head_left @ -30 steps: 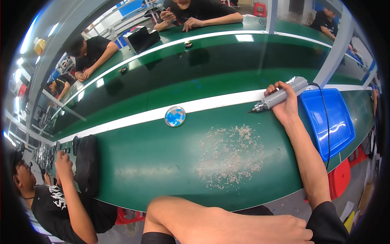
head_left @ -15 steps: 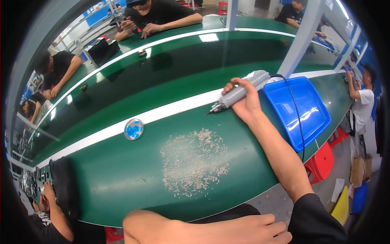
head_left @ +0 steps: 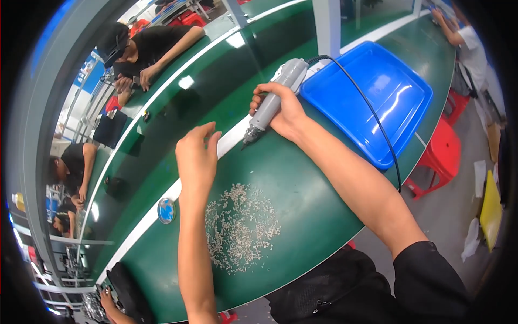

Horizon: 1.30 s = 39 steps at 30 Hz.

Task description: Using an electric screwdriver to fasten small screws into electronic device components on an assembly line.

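Gripping a grey electric screwdriver [head_left: 266,112], the right hand [head_left: 287,112] wraps its fingers around the smooth, rounded plastic body. The tool slants down to the left, its stepped metal nose narrowing to a thin dark point above the far side of the desk [head_left: 307,200]. The left hand [head_left: 195,151], back turned to the view, is released: its fingers bend loosely and the thumb stands apart, near that nose but not touching it.

Below and between the forearms, a rough patch of small pieces [head_left: 244,232], pale, slender and screw-like, lies scattered over the smooth green desktop; the left forearm overlaps its edge. To the left sits a round, shallow dish [head_left: 159,213] with a clear rim, holding bright blue bits [head_left: 167,211], just beside a flat white strip [head_left: 145,222].

On the right lies a glossy blue plastic tray [head_left: 345,97], rectangular with rounded corners and a raised lip. A thin black cable [head_left: 371,109] leaves the screwdriver's rear and curves across the tray.
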### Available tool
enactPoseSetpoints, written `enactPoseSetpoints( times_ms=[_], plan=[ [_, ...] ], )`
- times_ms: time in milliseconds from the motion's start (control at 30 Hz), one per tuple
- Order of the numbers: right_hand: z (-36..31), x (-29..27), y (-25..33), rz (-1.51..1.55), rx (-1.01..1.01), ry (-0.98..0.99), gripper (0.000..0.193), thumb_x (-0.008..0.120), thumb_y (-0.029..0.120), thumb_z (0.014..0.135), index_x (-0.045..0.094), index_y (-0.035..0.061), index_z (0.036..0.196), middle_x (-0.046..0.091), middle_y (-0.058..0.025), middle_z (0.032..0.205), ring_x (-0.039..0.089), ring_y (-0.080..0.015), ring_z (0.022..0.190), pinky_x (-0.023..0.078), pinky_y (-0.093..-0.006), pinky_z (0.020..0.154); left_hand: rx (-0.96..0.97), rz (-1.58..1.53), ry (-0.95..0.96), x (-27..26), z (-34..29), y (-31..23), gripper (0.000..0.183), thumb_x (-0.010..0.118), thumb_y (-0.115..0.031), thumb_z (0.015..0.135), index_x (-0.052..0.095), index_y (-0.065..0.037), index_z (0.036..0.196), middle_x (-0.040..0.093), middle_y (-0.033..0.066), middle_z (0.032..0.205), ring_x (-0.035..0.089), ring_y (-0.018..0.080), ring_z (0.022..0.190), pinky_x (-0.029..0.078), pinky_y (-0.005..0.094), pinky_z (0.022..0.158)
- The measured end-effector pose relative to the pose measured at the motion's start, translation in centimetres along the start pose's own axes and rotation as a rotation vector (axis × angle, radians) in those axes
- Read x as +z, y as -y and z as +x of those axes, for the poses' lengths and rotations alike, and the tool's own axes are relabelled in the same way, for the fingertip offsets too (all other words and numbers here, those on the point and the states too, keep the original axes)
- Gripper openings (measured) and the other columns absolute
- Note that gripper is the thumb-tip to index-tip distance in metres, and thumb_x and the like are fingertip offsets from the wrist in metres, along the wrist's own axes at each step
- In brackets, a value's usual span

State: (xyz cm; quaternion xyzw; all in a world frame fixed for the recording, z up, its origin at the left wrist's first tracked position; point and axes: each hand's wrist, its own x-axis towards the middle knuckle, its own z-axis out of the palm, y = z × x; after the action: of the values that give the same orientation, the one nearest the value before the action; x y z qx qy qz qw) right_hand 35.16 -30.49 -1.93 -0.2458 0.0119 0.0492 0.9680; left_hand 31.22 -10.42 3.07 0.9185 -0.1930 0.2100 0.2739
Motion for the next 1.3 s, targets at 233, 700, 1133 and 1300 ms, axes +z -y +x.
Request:
enactPoseSetpoints(
  times_ms=[233,700,1133,1300],
  plan=[
    [0.2,-0.6,-0.4,0.042,-0.005,-0.019,0.018,0.066,0.017,0.080,0.058,0.0013,0.082,0.057,-0.0081,0.071,0.059,-0.0211,0.065,0.050,-0.0359,0.066,0.058,0.217,0.126,5.5,3.5,2.7,0.015,0.065,-0.006,0.082,0.071,0.000,0.095,0.068,0.0147,0.091,0.064,0.0347,0.082,0.050,0.0414,0.073],
    [1.5,-0.7,-1.6,0.092,0.015,0.013,0.015,0.068,0.014,0.078,0.060,0.0019,0.077,0.057,-0.0081,0.067,0.059,-0.0223,0.061,0.051,-0.0351,0.062,0.354,0.664,0.314,5.5,5.3,3.9,0.008,0.058,-0.005,0.076,0.065,-0.002,0.073,0.062,0.0150,0.082,0.065,0.0351,0.079,0.052,0.0443,0.067],
    [-0.3,0.1,-0.2,-0.084,0.010,-0.002,0.020,0.061,0.019,0.084,0.050,0.0030,0.092,0.047,-0.0064,0.079,0.048,-0.0185,0.074,0.044,-0.0330,0.075,0.237,0.589,0.206,5.5,4.4,3.2,0.006,0.062,-0.005,0.071,0.066,-0.003,0.067,0.066,0.0150,0.076,0.068,0.0317,0.074,0.055,0.0407,0.067],
    [-0.8,0.3,-0.1,-0.089,0.017,-0.007,0.018,0.060,0.019,0.085,0.050,0.0049,0.091,0.046,-0.0057,0.079,0.047,-0.0177,0.074,0.043,-0.0323,0.075,0.250,0.599,0.227,5.6,4.1,3.4,0.006,0.062,-0.006,0.072,0.067,-0.004,0.069,0.066,0.0146,0.072,0.068,0.0311,0.074,0.056,0.0396,0.066]
  ],
)
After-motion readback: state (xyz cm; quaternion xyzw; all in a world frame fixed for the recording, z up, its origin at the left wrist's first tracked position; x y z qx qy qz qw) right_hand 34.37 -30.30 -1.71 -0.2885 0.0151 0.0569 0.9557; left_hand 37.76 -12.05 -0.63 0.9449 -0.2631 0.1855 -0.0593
